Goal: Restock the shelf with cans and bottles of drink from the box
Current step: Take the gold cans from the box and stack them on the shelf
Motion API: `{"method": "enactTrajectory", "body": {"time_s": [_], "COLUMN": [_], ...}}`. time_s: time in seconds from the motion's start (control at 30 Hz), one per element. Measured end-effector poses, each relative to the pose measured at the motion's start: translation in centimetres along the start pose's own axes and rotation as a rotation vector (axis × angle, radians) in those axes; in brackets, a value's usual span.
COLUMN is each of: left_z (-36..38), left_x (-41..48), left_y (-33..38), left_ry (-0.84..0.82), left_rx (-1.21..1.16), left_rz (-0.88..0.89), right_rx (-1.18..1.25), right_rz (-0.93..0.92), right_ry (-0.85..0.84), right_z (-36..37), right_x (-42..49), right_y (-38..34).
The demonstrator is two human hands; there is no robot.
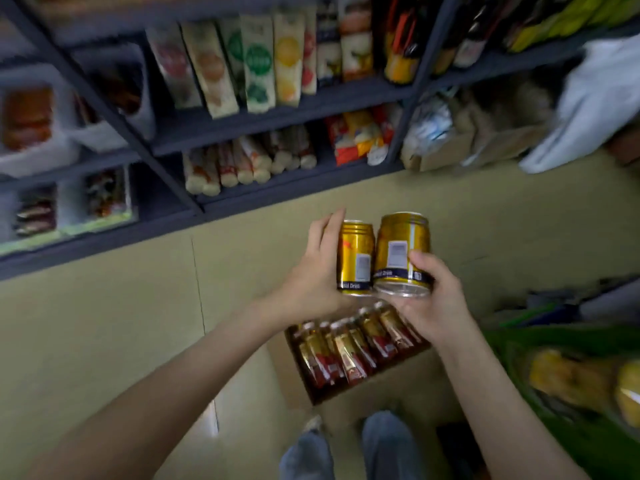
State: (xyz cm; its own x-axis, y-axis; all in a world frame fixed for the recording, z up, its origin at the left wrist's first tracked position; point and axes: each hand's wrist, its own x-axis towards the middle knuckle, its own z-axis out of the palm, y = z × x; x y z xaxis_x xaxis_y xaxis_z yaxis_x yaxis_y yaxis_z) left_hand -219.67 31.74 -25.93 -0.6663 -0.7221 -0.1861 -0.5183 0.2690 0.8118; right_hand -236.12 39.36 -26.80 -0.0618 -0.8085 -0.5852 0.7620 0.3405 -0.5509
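- Your left hand (311, 271) grips the left can (356, 252), your right hand (434, 303) the right can (398, 244) (both gold, touching).
- The box (360, 389) of bottles (349, 348) lies at six o'clock below.

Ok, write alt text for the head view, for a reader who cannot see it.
The left hand grips a gold can and the right hand a second gold can, side by side, above a cardboard box of bottles on the floor. Dark shelves holding cartons and packets stand ahead.
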Motion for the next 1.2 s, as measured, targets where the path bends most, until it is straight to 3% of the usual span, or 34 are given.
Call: {"method": "enactTrajectory", "body": {"time_s": [0.13, 0.3, 0.6, 0.83, 1.2], "left_z": [-5.1, -8.8, -4.7, 6.3, 23.0], "left_x": [-3.2, -7.8, -21.8, -36.9, -51.0], "left_y": [10.4, 22.4, 39.6, 49.6, 70.0], "left_ry": [0.031, -0.177, -0.400, -0.742, -0.828], "left_rx": [-0.046, -0.144, -0.636, -0.691, -0.475], "left_rz": [0.189, 0.348, 0.428, 0.513, 0.810], "right_rx": [0.073, 0.055, -0.018, -0.099, -0.266], "right_rz": [-0.223, -0.511, -0.917, -1.128, -1.467], "right_ry": [-0.072, -0.137, -0.116, 0.049, 0.553], "right_z": [6.5, 10.6, 10.0, 3.8, -5.8], "right_x": [-10.5, -24.0, -47.0, -68.8, -96.8], "right_y": [-4.9, -9.3, -9.1, -3.5, -1.4]}}
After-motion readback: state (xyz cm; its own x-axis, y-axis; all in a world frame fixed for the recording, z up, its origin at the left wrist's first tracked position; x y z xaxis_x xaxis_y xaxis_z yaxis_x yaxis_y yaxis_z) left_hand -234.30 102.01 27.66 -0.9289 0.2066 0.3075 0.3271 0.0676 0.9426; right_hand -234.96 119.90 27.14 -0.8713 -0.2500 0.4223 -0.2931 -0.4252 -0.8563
